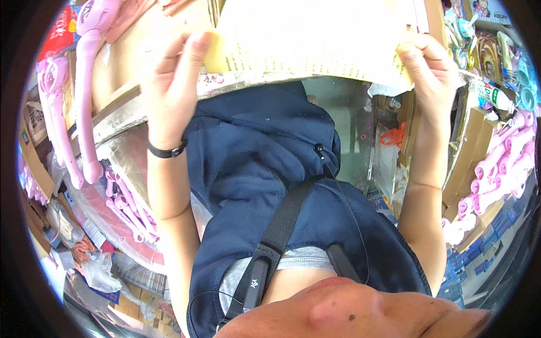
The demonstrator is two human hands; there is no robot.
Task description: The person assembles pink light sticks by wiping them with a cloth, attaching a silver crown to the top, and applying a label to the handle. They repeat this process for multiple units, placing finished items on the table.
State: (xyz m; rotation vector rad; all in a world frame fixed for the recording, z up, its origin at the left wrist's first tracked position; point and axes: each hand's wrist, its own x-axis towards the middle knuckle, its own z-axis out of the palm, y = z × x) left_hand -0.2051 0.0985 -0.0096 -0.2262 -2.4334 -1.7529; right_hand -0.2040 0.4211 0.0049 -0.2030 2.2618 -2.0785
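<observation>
At twelve o'clock, by the near edge of the tabletop [132,65], a printed yellow sheet [304,56] is pinched by the left hand [179,70] at eleven and the right hand [431,72] at two, seemingly already spread, not yet released.

Your left hand [173,84] pinches the left side of a yellow printed sheet [315,53], and your right hand [433,76] grips its right side, so it spans the gap between them, its upper part washed out by glare. You wear a black wristband [167,151] just below the left hand. Beneath that hand runs the edge of the counter [121,112]; to its left hang long lilac wand-shaped pieces [86,96]. Just right of your right hand lies a white-and-green tube [496,97], with turquoise parts [525,84] beyond, and below these sit stacked lilac tubular pieces [499,169]. Your navy apron [253,135] fills the space below and between both hands.
</observation>
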